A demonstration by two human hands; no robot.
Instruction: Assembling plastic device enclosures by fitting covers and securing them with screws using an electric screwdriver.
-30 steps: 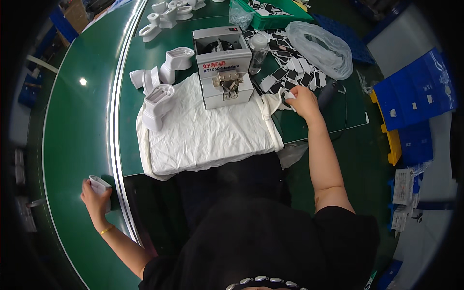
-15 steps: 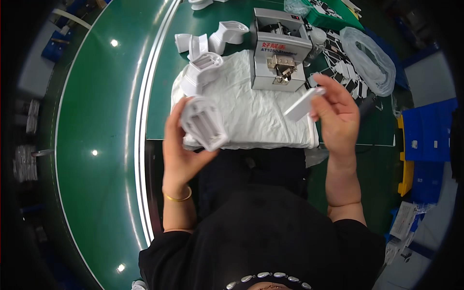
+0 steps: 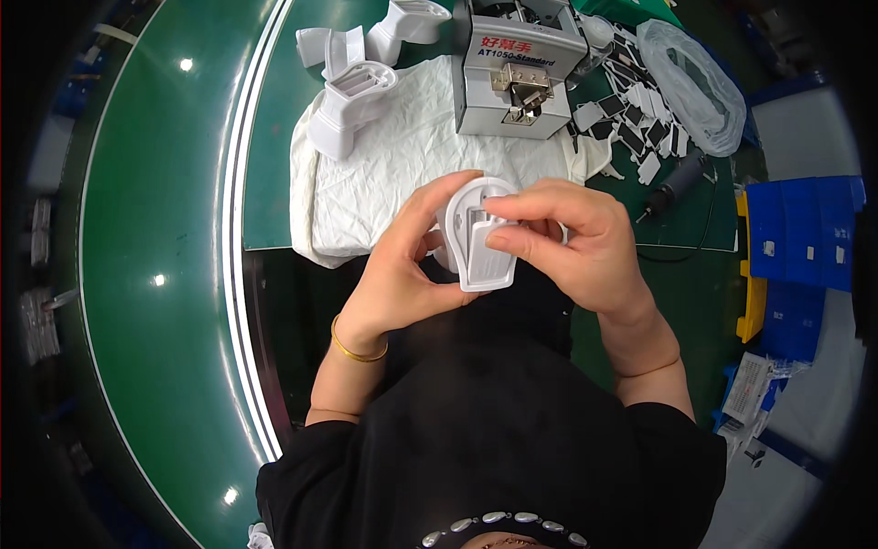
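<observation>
**Both hands closed on a white plastic housing at the near edge of the surface**

The left hand [image 3: 402,274] and the right hand [image 3: 572,242] meet in front of the person's body, both clamped on one white plastic housing [image 3: 480,242]. The left hand cups it from the left and beneath, thumb along its lower edge; the right hand's fingers [image 3: 521,206] press onto its ribbed inner face from the right. The housing is held off the surface, just over the near edge of the white cloth [image 3: 393,174] and the dark lap below.

The cloth hangs over the near rim of the green surface [image 3: 265,156]. On the cloth's far left corner stands another white housing [image 3: 352,105], with more white parts [image 3: 366,32] beyond it. A grey box-shaped machine [image 3: 517,73] sits at the cloth's far edge, well apart from the hands. To its right lie small black-and-white cards [image 3: 636,123], a clear plastic bag [image 3: 695,82] and a dark handheld tool [image 3: 677,183] with its cord.

The bare cloth between the hands and the machine is the open room; the curved green conveyor belt [image 3: 155,229] runs along the left.
</observation>
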